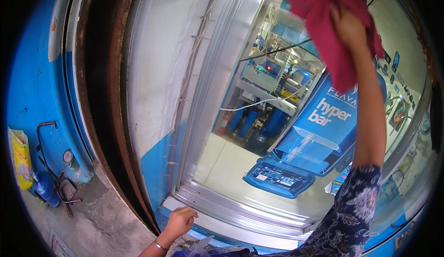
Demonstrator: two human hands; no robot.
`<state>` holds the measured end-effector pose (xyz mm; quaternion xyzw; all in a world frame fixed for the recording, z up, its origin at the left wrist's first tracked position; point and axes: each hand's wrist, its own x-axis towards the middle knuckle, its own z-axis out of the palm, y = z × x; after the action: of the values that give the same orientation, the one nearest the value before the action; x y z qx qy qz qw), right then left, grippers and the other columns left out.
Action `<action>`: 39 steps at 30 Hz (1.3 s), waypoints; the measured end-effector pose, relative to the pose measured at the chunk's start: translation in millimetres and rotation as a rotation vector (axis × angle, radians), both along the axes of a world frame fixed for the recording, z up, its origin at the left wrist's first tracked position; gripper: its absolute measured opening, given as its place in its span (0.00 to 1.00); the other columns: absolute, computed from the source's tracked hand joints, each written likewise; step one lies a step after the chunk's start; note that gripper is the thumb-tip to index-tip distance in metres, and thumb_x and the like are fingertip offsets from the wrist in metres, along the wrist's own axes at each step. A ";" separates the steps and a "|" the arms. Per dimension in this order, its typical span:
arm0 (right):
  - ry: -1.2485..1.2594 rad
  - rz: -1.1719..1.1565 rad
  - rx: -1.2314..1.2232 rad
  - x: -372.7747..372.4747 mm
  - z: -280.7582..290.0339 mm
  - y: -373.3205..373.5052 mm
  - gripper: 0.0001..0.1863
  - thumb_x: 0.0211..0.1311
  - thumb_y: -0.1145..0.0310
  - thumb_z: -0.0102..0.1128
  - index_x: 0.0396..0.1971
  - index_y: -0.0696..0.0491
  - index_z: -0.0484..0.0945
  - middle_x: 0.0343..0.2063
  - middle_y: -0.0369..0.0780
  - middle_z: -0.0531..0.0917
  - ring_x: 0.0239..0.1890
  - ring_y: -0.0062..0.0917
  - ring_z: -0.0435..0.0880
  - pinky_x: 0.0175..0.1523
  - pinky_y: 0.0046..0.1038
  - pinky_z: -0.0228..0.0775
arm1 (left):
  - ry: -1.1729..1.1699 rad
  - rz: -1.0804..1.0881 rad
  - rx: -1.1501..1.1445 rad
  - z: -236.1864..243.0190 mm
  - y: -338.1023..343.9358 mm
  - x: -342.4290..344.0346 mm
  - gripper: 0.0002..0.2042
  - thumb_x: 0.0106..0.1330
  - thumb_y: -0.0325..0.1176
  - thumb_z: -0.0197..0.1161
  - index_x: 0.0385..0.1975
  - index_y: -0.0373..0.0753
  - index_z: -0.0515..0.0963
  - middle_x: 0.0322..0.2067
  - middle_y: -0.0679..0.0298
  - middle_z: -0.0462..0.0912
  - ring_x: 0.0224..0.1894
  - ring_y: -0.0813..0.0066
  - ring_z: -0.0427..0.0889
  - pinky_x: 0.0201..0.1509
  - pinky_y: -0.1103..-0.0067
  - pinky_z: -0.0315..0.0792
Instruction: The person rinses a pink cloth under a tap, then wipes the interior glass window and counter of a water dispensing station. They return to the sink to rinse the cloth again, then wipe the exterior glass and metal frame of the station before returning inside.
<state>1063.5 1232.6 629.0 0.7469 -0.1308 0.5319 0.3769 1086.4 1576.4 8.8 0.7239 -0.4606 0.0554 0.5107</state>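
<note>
Right hand (pixel 349 25) raised high, its grip bunching a red cloth (pixel 323 21) flat against the window glass (pixel 259 118); left hand (pixel 179 221), loosely curled and empty, braces on the metal sill (pixel 231 210) below.

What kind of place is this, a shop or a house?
Probably a small shop front, seen from outside. The right hand presses a red cloth on a big glass window in a metal frame; inside stand a blue machine and stocked shelves.
</note>
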 end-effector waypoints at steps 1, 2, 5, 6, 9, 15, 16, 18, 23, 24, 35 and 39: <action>-0.007 -0.015 -0.014 9.5 33.7 9.7 0.29 0.71 0.45 0.36 0.62 0.46 0.69 0.46 0.54 0.81 0.46 0.50 0.81 0.52 0.46 0.73 | -0.023 -0.044 -0.009 2.9 -1.3 0.8 0.06 0.52 0.21 0.59 0.26 0.40 0.80 0.29 0.62 0.82 0.31 0.58 0.82 0.37 0.69 0.76; -0.056 0.006 -0.027 21.4 54.6 20.0 0.27 0.70 0.49 0.41 0.62 0.46 0.69 0.54 0.50 0.78 0.52 0.46 0.79 0.56 0.49 0.69 | -0.044 -0.088 -0.019 6.1 -3.6 0.8 0.06 0.52 0.21 0.59 0.26 0.40 0.80 0.28 0.62 0.82 0.31 0.59 0.82 0.38 0.68 0.76; -0.202 0.057 0.125 62.7 44.7 45.9 0.25 0.65 0.53 0.51 0.55 0.55 0.74 0.56 0.53 0.73 0.58 0.46 0.72 0.58 0.47 0.67 | -0.044 -0.151 -0.034 14.8 -5.8 1.5 0.07 0.52 0.21 0.58 0.27 0.41 0.80 0.28 0.62 0.82 0.31 0.60 0.82 0.39 0.68 0.76; -0.210 0.195 -0.084 80.0 19.2 53.0 0.25 0.64 0.53 0.51 0.54 0.55 0.75 0.56 0.54 0.73 0.57 0.46 0.73 0.57 0.48 0.67 | -0.040 -0.145 -0.038 17.1 -5.1 2.9 0.07 0.52 0.21 0.58 0.27 0.41 0.80 0.29 0.62 0.82 0.31 0.60 0.82 0.39 0.69 0.76; -0.201 0.219 -0.449 121.2 -120.1 70.2 0.26 0.67 0.52 0.44 0.59 0.51 0.72 0.56 0.47 0.77 0.54 0.42 0.77 0.61 0.53 0.62 | -0.020 -0.128 -0.045 19.5 -5.3 6.0 0.08 0.51 0.20 0.58 0.28 0.41 0.81 0.30 0.62 0.83 0.31 0.59 0.82 0.39 0.69 0.76; 1.029 0.391 0.734 72.3 -512.7 118.0 0.14 0.63 0.63 0.49 0.34 0.57 0.80 0.21 0.41 0.82 0.26 0.39 0.82 0.41 0.44 0.75 | -0.013 -0.176 -0.023 17.3 -9.2 -2.2 0.09 0.49 0.19 0.59 0.27 0.40 0.81 0.32 0.62 0.84 0.32 0.59 0.82 0.38 0.70 0.76; 1.067 0.527 0.615 60.9 -559.0 125.7 0.14 0.63 0.63 0.49 0.34 0.57 0.80 0.23 0.42 0.82 0.27 0.39 0.82 0.42 0.44 0.75 | -0.014 -0.206 -0.010 17.6 -10.5 -3.1 0.09 0.49 0.19 0.59 0.27 0.40 0.81 0.32 0.62 0.84 0.32 0.59 0.82 0.37 0.70 0.76; 1.078 0.631 0.595 40.8 -620.3 128.5 0.14 0.62 0.62 0.51 0.35 0.56 0.79 0.25 0.43 0.82 0.29 0.39 0.82 0.43 0.44 0.74 | -0.001 -0.250 0.012 18.4 -15.9 -4.6 0.10 0.47 0.18 0.59 0.27 0.40 0.81 0.31 0.61 0.84 0.32 0.60 0.83 0.37 0.70 0.76; 0.708 0.448 0.683 -50.2 -648.2 37.9 0.14 0.60 0.62 0.54 0.37 0.56 0.79 0.32 0.45 0.82 0.34 0.40 0.81 0.46 0.44 0.72 | 0.056 -0.282 0.054 13.3 -28.4 -9.1 0.10 0.47 0.16 0.56 0.25 0.38 0.82 0.29 0.61 0.84 0.32 0.61 0.83 0.37 0.72 0.76; 0.588 0.369 0.693 -84.6 -645.7 9.8 0.14 0.60 0.61 0.55 0.38 0.56 0.78 0.33 0.46 0.82 0.36 0.40 0.81 0.47 0.44 0.72 | 0.063 -0.283 0.059 10.5 -30.2 -10.3 0.10 0.47 0.16 0.56 0.25 0.38 0.82 0.29 0.61 0.84 0.32 0.61 0.83 0.37 0.72 0.76; -0.547 -0.217 1.234 -353.9 -708.8 -151.5 0.22 0.64 0.57 0.52 0.53 0.56 0.73 0.52 0.48 0.76 0.56 0.45 0.71 0.66 0.43 0.56 | 0.161 -0.415 0.170 -12.1 -50.2 -25.3 0.10 0.51 0.16 0.57 0.26 0.38 0.83 0.29 0.60 0.84 0.32 0.62 0.84 0.37 0.73 0.77; -1.287 1.078 1.222 -233.2 -758.4 -130.8 0.30 0.69 0.44 0.42 0.61 0.50 0.65 0.54 0.40 0.74 0.58 0.35 0.70 0.68 0.36 0.54 | 0.117 -0.441 0.132 -0.9 -63.2 -30.4 0.11 0.53 0.13 0.54 0.26 0.35 0.82 0.29 0.57 0.85 0.32 0.64 0.85 0.36 0.76 0.78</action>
<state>830.4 1101.7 -129.5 0.3447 -0.2033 0.7711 -0.4951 1056.0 1513.2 7.8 0.6394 -0.5798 -0.1299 0.4879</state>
